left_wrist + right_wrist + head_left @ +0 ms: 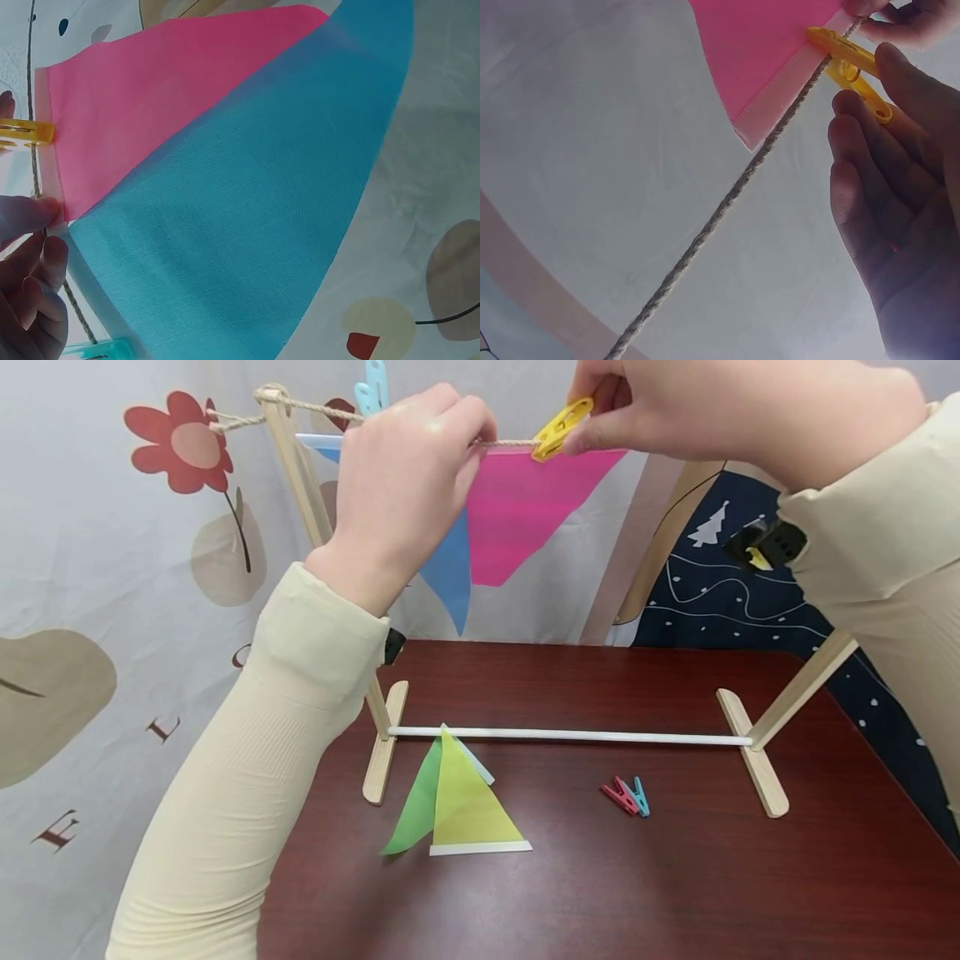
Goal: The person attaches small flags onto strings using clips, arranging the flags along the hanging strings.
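Note:
My left hand (412, 493) pinches the top corner of a pink pennant flag (532, 510) against a twine rope (513, 443). In my right hand (675, 410), thumb and fingers hold a yellow clothespin (561, 430) by its handles. In the right wrist view the clothespin's jaws sit over the rope and the flag's pale top strip. A blue pennant flag (225, 202) hangs beside the pink one, partly behind my left hand in the head view. A light blue clothespin (372, 393) is on the rope near the left post.
A wooden stand has a left post (288, 468), a right post (802, 689) and a white crossbar (570, 736). Yellow (476, 797) and green (416, 806) pennant flags lie against the bar. Red (619, 797) and blue (640, 797) clothespins lie on the brown table (585, 893).

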`<state>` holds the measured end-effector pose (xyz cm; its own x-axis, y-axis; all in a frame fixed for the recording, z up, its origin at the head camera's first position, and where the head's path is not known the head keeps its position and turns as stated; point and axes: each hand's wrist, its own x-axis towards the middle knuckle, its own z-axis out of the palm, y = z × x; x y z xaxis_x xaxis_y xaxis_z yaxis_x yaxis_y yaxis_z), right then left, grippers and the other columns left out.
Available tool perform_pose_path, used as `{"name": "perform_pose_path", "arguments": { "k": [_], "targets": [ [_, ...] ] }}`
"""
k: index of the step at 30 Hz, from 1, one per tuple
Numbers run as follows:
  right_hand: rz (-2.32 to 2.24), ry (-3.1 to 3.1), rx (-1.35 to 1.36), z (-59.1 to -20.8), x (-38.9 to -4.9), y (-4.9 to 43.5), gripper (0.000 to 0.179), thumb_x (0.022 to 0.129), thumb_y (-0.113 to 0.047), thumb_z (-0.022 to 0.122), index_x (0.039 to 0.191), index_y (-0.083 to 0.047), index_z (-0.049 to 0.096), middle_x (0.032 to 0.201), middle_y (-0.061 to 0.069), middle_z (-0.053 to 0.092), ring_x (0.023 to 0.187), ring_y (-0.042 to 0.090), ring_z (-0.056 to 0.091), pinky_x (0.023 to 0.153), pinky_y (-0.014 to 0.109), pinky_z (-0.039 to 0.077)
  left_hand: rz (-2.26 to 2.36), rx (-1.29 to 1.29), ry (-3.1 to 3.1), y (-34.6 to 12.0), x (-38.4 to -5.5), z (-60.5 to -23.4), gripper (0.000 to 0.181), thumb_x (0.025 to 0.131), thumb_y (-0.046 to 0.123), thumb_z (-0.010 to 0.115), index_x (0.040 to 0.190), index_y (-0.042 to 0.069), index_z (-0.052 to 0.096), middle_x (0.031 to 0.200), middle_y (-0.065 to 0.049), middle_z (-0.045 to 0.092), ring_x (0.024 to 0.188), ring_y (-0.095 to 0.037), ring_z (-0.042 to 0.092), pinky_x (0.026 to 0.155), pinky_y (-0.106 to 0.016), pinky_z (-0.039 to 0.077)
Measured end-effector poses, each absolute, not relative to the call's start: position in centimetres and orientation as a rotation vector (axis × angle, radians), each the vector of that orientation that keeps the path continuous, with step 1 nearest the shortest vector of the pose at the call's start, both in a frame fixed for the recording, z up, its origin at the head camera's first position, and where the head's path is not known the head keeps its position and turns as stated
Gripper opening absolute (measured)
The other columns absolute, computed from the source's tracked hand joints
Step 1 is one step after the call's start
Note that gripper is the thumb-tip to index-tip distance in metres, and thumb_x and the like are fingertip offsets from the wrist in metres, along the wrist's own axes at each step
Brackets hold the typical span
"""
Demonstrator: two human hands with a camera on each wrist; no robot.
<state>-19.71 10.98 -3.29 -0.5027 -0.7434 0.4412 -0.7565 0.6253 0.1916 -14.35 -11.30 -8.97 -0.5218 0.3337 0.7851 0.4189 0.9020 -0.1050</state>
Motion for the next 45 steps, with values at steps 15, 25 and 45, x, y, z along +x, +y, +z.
{"name": "perform_pose_path", "arguments": {
  "k": [15, 25, 45],
  "targets": [
    [0.026, -2.388, 1.128, -3.6, -19.6, 10.8, 0.040, 0.083, -0.036, 0.063, 0.110, -0.007, 0.062, 0.090, 0.011, 0.059, 0.076, 0.017, 0.046, 0.064, 0.018, 0.038, -0.115, -0.534, -2.156, -11.4, -14.5, -9.0, 0.027, 0.097, 0.023, 0.042, 0.102, 0.015, 0.067, 0.095, -0.001, 0.066, 0.084, -0.021, 0.062, 0.063, -0.042, 0.050],
    [-0.004, -2.366, 1.108, -3.9, -21.6, 11.4, 0.046, 0.082, -0.044, 0.062, 0.118, -0.015, 0.059, 0.099, 0.008, 0.059, 0.084, 0.017, 0.051, 0.066, 0.028, 0.046, -0.115, -0.519, -2.175, -11.5, -14.4, -9.1, 0.027, 0.096, 0.025, 0.043, 0.105, 0.015, 0.066, 0.099, -0.001, 0.065, 0.088, -0.021, 0.063, 0.065, -0.042, 0.050],
    [0.022, -2.356, 1.086, -4.0, -18.6, 11.9, 0.049, 0.087, -0.037, 0.056, 0.133, -0.024, 0.046, 0.103, 0.012, 0.061, 0.086, 0.025, 0.054, 0.078, 0.046, 0.051, -0.112, -0.523, -2.189, -11.6, -14.2, -9.5, 0.038, 0.095, 0.036, 0.039, 0.119, 0.015, 0.060, 0.111, -0.003, 0.060, 0.089, -0.021, 0.062, 0.069, -0.041, 0.052]
  ]
}}
